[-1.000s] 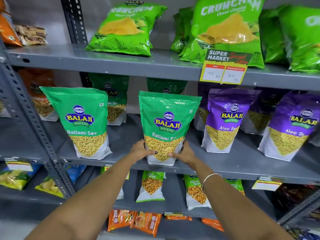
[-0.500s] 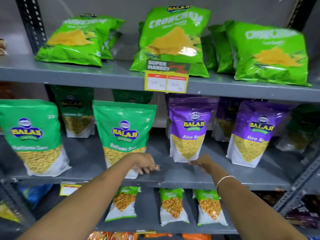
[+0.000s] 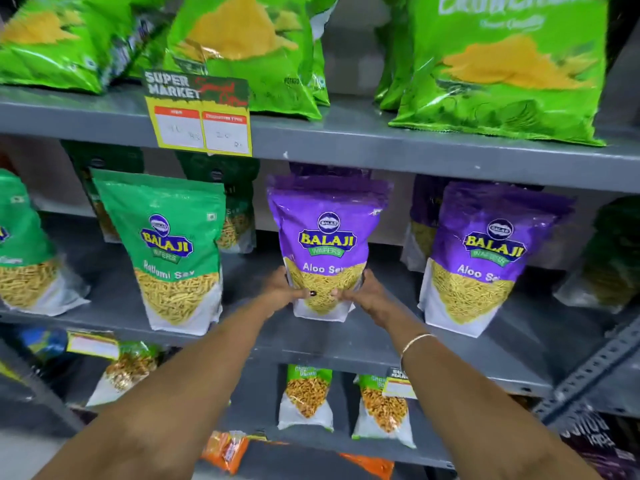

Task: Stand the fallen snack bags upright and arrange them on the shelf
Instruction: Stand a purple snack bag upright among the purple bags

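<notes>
A purple Aloo Sev bag point(image 3: 327, 237) stands upright near the front of the middle grey shelf point(image 3: 374, 341). My left hand point(image 3: 285, 291) grips its lower left side and my right hand point(image 3: 360, 292) grips its lower right side. To its left a green Ratlami Sev bag point(image 3: 173, 251) stands upright, free of my hands. A second purple Aloo Sev bag point(image 3: 485, 258) stands to the right. More green and purple bags stand behind these, partly hidden.
Large green Crunchem bags point(image 3: 502, 64) lean on the top shelf above a yellow price tag point(image 3: 201, 119). Small snack packs point(image 3: 306, 396) stand on the lower shelf. A slotted metal upright point(image 3: 588, 372) runs at the right. Orange packs point(image 3: 225, 448) lie lowest.
Both hands let go of the green Ratlami Sev bag, moved right along the shelf and took hold of the purple Aloo Sev bag. The view shifted right and closer.
</notes>
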Action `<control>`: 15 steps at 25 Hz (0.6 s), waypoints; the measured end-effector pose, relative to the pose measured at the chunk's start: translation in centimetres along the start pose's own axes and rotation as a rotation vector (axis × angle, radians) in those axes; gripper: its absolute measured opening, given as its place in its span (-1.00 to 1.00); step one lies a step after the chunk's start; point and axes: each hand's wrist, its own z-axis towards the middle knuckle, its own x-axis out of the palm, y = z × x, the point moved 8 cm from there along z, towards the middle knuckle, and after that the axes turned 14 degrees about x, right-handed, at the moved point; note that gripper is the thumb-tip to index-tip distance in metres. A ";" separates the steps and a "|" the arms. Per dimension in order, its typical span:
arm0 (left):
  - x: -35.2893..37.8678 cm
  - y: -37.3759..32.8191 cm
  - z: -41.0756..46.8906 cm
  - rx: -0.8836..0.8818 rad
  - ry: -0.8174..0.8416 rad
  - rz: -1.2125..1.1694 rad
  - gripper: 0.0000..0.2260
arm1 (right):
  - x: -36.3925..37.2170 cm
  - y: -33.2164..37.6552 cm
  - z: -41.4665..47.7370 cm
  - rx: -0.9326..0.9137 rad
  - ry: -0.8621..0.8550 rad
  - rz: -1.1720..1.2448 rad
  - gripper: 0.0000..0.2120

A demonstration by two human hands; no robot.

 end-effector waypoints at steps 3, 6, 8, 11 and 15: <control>-0.3 0.4 -2.1 0.015 -0.018 0.123 -0.17 | 0.5 -0.5 -2.1 -0.041 0.028 -0.056 -0.59; -0.8 -1.6 -5.2 0.028 -0.013 0.228 -0.21 | 0.7 -1.3 -4.0 -0.012 0.021 -0.046 -0.54; -0.7 -2.8 -6.5 0.029 0.019 0.286 -0.29 | 0.8 -1.7 -4.9 0.022 0.007 -0.045 -0.57; -0.7 -3.9 -7.5 0.058 0.009 0.365 -0.40 | 0.8 -2.2 -5.3 0.038 -0.014 -0.064 -0.39; -0.6 -3.8 -7.9 0.050 0.001 0.356 -0.38 | 0.5 -2.4 -5.8 0.080 -0.059 -0.053 -0.41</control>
